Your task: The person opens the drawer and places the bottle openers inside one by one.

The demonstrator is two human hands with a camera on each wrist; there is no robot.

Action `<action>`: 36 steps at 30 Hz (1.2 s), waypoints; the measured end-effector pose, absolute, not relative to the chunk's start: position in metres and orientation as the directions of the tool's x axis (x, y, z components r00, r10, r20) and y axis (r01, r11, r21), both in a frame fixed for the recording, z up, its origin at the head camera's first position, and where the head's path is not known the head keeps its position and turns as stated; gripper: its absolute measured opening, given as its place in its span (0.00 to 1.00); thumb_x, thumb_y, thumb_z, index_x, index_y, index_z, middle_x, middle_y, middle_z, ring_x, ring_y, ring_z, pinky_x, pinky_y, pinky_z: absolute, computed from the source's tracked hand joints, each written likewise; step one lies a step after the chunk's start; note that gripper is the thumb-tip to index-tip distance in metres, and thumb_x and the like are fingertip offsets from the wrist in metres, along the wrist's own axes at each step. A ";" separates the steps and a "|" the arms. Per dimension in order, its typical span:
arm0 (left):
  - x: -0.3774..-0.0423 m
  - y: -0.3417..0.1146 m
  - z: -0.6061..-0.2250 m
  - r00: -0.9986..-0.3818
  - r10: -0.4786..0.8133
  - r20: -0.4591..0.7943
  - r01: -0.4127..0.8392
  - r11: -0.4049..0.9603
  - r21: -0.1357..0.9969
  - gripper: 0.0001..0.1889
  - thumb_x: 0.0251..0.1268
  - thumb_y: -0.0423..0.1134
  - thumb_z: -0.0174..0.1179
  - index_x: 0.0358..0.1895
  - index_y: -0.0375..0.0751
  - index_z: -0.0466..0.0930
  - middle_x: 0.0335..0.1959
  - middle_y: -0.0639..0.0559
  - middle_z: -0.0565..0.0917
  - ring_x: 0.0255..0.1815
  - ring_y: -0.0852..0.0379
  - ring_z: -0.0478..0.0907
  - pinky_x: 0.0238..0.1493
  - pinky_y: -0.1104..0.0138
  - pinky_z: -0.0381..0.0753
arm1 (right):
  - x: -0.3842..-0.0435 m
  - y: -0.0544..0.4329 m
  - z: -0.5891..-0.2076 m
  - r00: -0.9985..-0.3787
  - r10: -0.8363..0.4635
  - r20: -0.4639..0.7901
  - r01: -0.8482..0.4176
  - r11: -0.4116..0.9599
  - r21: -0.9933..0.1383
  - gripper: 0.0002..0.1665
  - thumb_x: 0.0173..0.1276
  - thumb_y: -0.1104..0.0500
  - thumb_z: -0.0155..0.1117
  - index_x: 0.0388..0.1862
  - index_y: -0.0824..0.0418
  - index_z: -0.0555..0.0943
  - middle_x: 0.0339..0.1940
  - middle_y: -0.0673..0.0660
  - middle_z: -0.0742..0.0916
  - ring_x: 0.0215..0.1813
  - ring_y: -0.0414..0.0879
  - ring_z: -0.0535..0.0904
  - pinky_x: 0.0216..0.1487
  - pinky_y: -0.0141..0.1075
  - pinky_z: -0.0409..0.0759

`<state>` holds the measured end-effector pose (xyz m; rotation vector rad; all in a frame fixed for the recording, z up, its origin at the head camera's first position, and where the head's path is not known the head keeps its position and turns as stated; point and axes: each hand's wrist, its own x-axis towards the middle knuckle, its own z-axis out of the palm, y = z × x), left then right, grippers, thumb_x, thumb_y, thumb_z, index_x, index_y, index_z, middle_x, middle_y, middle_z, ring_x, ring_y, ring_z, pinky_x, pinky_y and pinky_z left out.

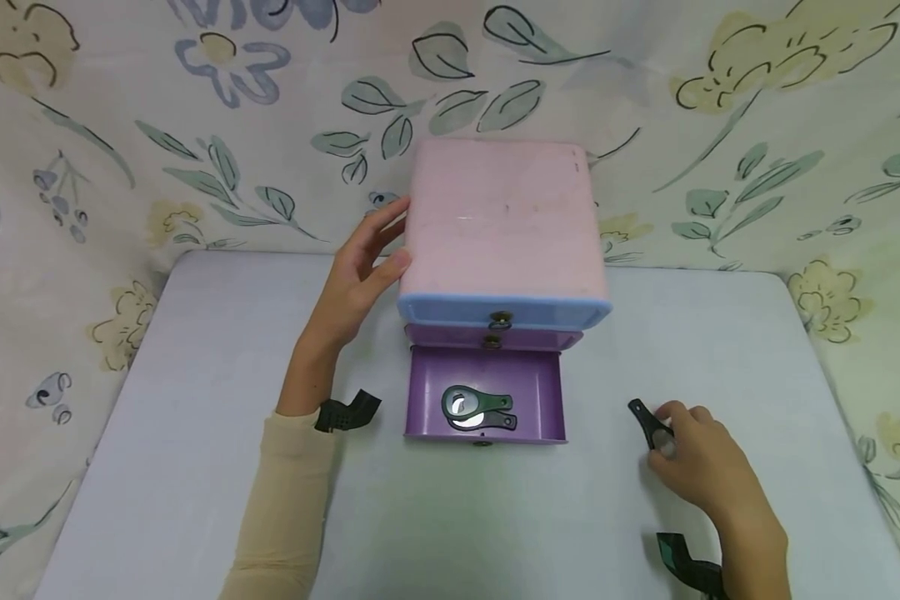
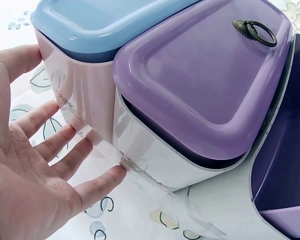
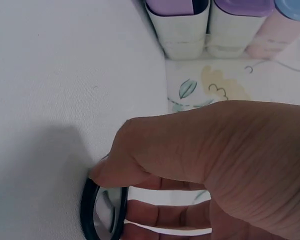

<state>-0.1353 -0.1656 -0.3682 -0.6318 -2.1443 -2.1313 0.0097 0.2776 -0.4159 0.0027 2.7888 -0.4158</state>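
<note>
My right hand (image 1: pixel 708 462) pinches a black bottle opener (image 1: pixel 648 421) over the right side of the table. Its dark ring (image 3: pixel 87 212) shows below the thumb in the right wrist view, with metal inside. With fingers spread, my left hand (image 1: pixel 356 279) touches the left side of a small drawer cabinet (image 1: pixel 502 217); fingertips rest along that side in the left wrist view. The cabinet has a pink top, a blue upper drawer (image 2: pixel 90 25) and a purple middle drawer (image 2: pixel 200 75). Its purple bottom drawer (image 1: pixel 525 367) is pulled out, holding a green-rimmed opener (image 1: pixel 487 402) over a black one (image 1: pixel 506 422).
The white table (image 1: pixel 195 467) lies beneath everything. Behind it hangs a floral cloth (image 1: pixel 285 167), close to the cabinet's back. Small ring pulls (image 1: pixel 501 318) stick out from the drawer fronts. The open drawer juts toward the front of the table.
</note>
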 end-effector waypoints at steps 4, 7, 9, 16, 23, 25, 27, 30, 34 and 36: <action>-0.135 -0.166 -0.368 -0.913 0.252 0.319 0.321 -0.038 0.946 0.36 0.74 0.49 0.61 0.82 0.46 0.64 0.83 0.55 0.66 0.84 0.50 0.64 0.77 0.35 0.70 | 0.007 0.277 -0.415 -0.945 -0.052 -0.324 0.042 0.960 -0.277 0.31 0.54 0.59 0.74 0.54 0.73 0.78 0.44 0.73 0.84 0.39 0.59 0.79 0.36 0.49 0.77; -0.135 -0.166 -0.367 -0.913 0.250 0.322 0.324 -0.035 0.945 0.36 0.74 0.48 0.60 0.82 0.46 0.64 0.83 0.55 0.66 0.84 0.50 0.65 0.77 0.35 0.71 | 0.007 0.276 -0.415 -0.945 -0.055 -0.323 0.034 0.963 -0.266 0.30 0.53 0.58 0.74 0.52 0.71 0.78 0.40 0.69 0.83 0.38 0.58 0.78 0.34 0.45 0.74; -0.135 -0.166 -0.367 -0.911 0.250 0.327 0.328 -0.037 0.944 0.35 0.74 0.48 0.60 0.82 0.45 0.64 0.83 0.56 0.66 0.84 0.51 0.65 0.77 0.35 0.70 | 0.007 0.275 -0.415 -0.944 -0.056 -0.326 0.030 0.967 -0.254 0.30 0.52 0.56 0.75 0.51 0.71 0.77 0.39 0.68 0.83 0.37 0.58 0.77 0.33 0.44 0.73; -0.135 -0.166 -0.367 -0.911 0.252 0.328 0.327 -0.045 0.944 0.36 0.74 0.49 0.60 0.82 0.46 0.65 0.83 0.56 0.67 0.83 0.50 0.65 0.78 0.35 0.70 | 0.008 0.274 -0.416 -0.944 -0.075 -0.322 0.008 0.969 -0.249 0.29 0.50 0.57 0.77 0.50 0.67 0.79 0.39 0.64 0.83 0.38 0.56 0.76 0.33 0.43 0.74; -0.136 -0.167 -0.369 -0.913 0.249 0.324 0.323 -0.047 0.945 0.35 0.74 0.46 0.60 0.82 0.45 0.64 0.83 0.54 0.66 0.84 0.50 0.65 0.79 0.36 0.68 | 0.009 0.271 -0.417 -0.953 -0.130 -0.274 -0.046 0.955 -0.295 0.28 0.50 0.59 0.76 0.51 0.66 0.81 0.42 0.63 0.85 0.40 0.54 0.78 0.38 0.45 0.77; -0.136 -0.167 -0.370 -0.912 0.251 0.325 0.324 -0.049 0.945 0.36 0.74 0.47 0.60 0.82 0.44 0.64 0.83 0.54 0.66 0.84 0.50 0.65 0.78 0.35 0.69 | 0.009 0.270 -0.417 -0.954 -0.145 -0.261 -0.059 0.948 -0.314 0.28 0.50 0.60 0.76 0.52 0.65 0.81 0.43 0.62 0.85 0.42 0.54 0.79 0.40 0.46 0.78; -0.137 -0.167 -0.370 -0.911 0.251 0.327 0.324 -0.052 0.945 0.36 0.74 0.49 0.61 0.82 0.44 0.64 0.83 0.53 0.66 0.84 0.50 0.65 0.78 0.35 0.69 | 0.009 0.270 -0.417 -0.955 -0.156 -0.252 -0.068 0.942 -0.328 0.28 0.50 0.60 0.76 0.52 0.65 0.81 0.44 0.62 0.85 0.42 0.54 0.80 0.41 0.47 0.80; -0.137 -0.167 -0.369 -0.911 0.250 0.329 0.326 -0.055 0.944 0.37 0.74 0.52 0.62 0.82 0.44 0.64 0.83 0.53 0.66 0.84 0.49 0.65 0.78 0.35 0.69 | 0.009 0.269 -0.417 -0.957 -0.165 -0.236 -0.077 0.936 -0.344 0.28 0.50 0.60 0.77 0.52 0.64 0.81 0.44 0.62 0.85 0.44 0.55 0.80 0.42 0.50 0.81; -0.136 -0.166 -0.368 -0.911 0.248 0.329 0.326 -0.058 0.944 0.37 0.74 0.52 0.62 0.82 0.45 0.64 0.83 0.53 0.66 0.84 0.49 0.65 0.78 0.35 0.69 | 0.010 0.266 -0.414 -0.965 -0.191 -0.178 -0.116 0.925 -0.362 0.26 0.49 0.61 0.76 0.50 0.61 0.81 0.44 0.60 0.85 0.44 0.53 0.80 0.45 0.50 0.81; -0.136 -0.166 -0.368 -0.911 0.248 0.330 0.327 -0.056 0.943 0.37 0.74 0.51 0.62 0.82 0.44 0.64 0.83 0.53 0.66 0.84 0.49 0.65 0.78 0.35 0.69 | 0.011 0.264 -0.412 -0.969 -0.214 -0.127 -0.153 0.916 -0.371 0.26 0.48 0.62 0.77 0.49 0.60 0.81 0.43 0.58 0.85 0.44 0.50 0.80 0.45 0.49 0.81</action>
